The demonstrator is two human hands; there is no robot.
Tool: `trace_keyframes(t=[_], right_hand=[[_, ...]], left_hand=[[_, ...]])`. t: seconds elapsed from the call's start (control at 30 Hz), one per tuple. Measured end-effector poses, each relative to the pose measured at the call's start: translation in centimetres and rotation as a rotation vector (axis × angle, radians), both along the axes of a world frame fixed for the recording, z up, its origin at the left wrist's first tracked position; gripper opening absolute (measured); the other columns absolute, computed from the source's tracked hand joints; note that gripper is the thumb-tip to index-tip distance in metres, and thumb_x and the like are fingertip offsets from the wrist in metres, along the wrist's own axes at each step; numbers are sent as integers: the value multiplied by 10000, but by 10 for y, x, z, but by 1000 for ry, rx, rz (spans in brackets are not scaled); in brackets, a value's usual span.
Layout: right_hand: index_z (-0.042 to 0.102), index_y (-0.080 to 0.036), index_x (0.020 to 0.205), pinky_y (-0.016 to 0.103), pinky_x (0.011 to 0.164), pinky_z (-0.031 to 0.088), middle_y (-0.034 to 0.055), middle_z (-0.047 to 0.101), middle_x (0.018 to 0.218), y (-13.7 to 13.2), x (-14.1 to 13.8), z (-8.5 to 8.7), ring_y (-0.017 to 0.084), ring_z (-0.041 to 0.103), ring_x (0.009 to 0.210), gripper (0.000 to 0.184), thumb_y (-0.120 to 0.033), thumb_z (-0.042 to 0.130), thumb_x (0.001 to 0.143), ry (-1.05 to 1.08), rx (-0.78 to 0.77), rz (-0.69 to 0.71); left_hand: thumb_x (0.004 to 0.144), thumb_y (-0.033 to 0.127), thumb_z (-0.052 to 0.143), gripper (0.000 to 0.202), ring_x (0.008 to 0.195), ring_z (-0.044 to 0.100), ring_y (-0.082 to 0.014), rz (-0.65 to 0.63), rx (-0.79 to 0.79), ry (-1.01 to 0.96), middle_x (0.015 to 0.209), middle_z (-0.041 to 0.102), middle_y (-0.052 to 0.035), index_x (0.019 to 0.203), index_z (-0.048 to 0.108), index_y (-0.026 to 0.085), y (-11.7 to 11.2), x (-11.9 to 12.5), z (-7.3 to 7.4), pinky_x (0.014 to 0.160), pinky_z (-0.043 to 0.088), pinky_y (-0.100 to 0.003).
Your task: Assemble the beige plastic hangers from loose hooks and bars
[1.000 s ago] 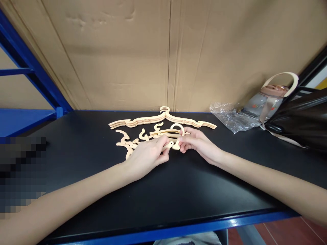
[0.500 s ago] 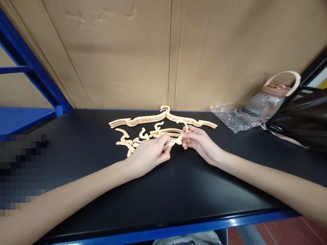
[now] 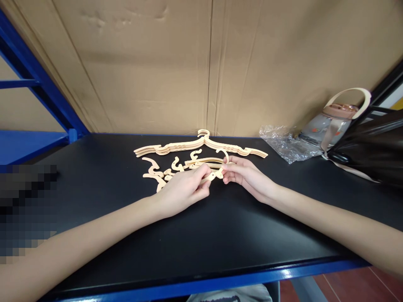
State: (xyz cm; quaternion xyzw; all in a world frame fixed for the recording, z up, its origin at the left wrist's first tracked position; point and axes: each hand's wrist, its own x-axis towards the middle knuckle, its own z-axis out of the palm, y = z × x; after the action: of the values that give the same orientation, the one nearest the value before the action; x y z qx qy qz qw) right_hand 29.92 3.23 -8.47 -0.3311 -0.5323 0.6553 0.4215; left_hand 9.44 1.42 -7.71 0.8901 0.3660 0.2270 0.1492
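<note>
Between thumb and fingers, my left hand (image 3: 185, 187) pinches a cream hanger arm (image 3: 207, 179), most of it hidden behind the hand. My right hand (image 3: 247, 174) grips a curved hanger hook (image 3: 225, 156) of the same colour, its open curve pointing up and left. The lower end of the hook meets the end of the hanger arm; whether they are joined I cannot tell. Behind and left of my hands lie several loose hanger pieces (image 3: 153, 167), some hooked, some long. Farther back rests a stack of assembled hangers (image 3: 189, 145).
The black tabletop (image 3: 201, 247) has a blue front edge. At the back right are a crumpled clear plastic bag (image 3: 280, 142), a kettle-shaped bottle (image 3: 327, 126) with a cream handle, and a dark bag (image 3: 371, 147). A cardboard wall (image 3: 141, 71) stands behind, a blue frame (image 3: 40, 79) at left.
The hook in my right hand has tilted and shifted slightly left, towards the hanger arm. My left hand is almost still.
</note>
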Motion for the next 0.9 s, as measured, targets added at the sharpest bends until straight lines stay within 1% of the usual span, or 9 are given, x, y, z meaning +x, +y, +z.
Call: trace_keyframes(t=[0.3,0.47,0.53,0.67,0.9], right_hand=[[553,-175,851,240,687,466,-11,622,744,0,0,3,102,576,656,197,-258,714,774,5,-14,43],[570,-175,861,236,688,462,-11,620,742,1,0,3,102,579,664,170,-258,699,787,-3,-7,58],[567,-178,865,235,688,462,-12,620,743,1,0,2,104,582,671,164,-268,688,801,-7,2,64],[560,-183,873,239,688,463,-13,621,746,1,1,2,108,586,679,195,-297,698,797,-13,12,76],[532,-180,853,250,694,467,1,632,749,-2,-1,6,111,576,672,236,-311,713,778,-102,21,64]], left_hand=[[922,254,364,109,522,369,-111,-32,-45,-41,611,398,78,820,343,220,0,-2,-1,533,293,-228],[915,233,375,90,531,365,-107,-50,-64,-53,629,413,75,830,350,220,-1,-3,0,534,300,-226],[912,230,383,91,529,357,-104,-63,-79,-55,627,399,77,828,349,221,-1,-4,1,527,300,-221],[898,219,400,99,525,345,-101,-75,-80,-47,620,361,79,817,343,221,-2,-4,2,517,297,-214],[878,189,410,62,503,367,-99,-95,-63,-3,625,393,81,859,361,221,-4,-4,1,534,315,-214]])
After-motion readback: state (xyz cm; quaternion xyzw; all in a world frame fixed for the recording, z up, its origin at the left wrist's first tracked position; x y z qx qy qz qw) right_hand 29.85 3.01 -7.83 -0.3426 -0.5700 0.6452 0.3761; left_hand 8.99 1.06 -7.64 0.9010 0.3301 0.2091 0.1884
